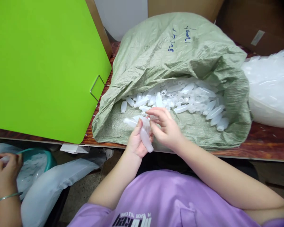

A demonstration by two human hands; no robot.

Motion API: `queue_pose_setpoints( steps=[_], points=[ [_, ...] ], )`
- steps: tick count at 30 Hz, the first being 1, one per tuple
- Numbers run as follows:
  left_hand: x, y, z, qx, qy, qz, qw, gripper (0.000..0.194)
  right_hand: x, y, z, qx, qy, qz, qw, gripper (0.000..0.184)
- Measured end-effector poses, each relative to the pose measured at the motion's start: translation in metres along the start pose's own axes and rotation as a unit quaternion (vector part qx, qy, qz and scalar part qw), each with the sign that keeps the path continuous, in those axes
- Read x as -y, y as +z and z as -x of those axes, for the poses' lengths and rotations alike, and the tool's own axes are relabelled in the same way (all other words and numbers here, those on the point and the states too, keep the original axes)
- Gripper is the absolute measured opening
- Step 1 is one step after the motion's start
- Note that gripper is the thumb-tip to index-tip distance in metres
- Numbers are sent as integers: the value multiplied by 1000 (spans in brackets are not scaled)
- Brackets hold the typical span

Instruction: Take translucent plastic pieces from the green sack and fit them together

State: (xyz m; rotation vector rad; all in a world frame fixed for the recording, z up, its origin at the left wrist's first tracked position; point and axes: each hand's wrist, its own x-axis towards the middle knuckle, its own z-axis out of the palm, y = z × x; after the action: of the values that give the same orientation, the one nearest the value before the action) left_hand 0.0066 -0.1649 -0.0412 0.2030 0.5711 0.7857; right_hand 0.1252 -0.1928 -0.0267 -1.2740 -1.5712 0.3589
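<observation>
Left hand (136, 142): grasps several translucent plastic bottles (145, 138), thumb over them.
Right hand (166, 128): bends fingers (159, 111) close against the bundle's right side; cannot tell whether pinching one.
Held bottles: hover over the sack's near edge.
Woven sack (146, 47): lies on the bench (272, 140), mouth open toward the near side, loose bottles (196, 96) inside.
Green panel (42, 69): stands left of the sack.
Co-worker's hand (5, 172): shows at near left, beside a teal basin (51, 160).
</observation>
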Motion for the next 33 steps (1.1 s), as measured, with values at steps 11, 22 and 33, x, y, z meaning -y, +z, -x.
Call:
queue_pose_setpoints(
  steps=[11,22,33],
  points=[
    [6,9,3,-7,-72,36,997,26,-27,-20,24,56,-227,118,965,39],
    [17,5,-1,-25,-84,-49,995,35,-44,-46,45,83,-188,189,960,27],
    [33,16,-1,-95,4,-93,991,39,-38,-37,49,32,-89,170,981,18]
  ],
)
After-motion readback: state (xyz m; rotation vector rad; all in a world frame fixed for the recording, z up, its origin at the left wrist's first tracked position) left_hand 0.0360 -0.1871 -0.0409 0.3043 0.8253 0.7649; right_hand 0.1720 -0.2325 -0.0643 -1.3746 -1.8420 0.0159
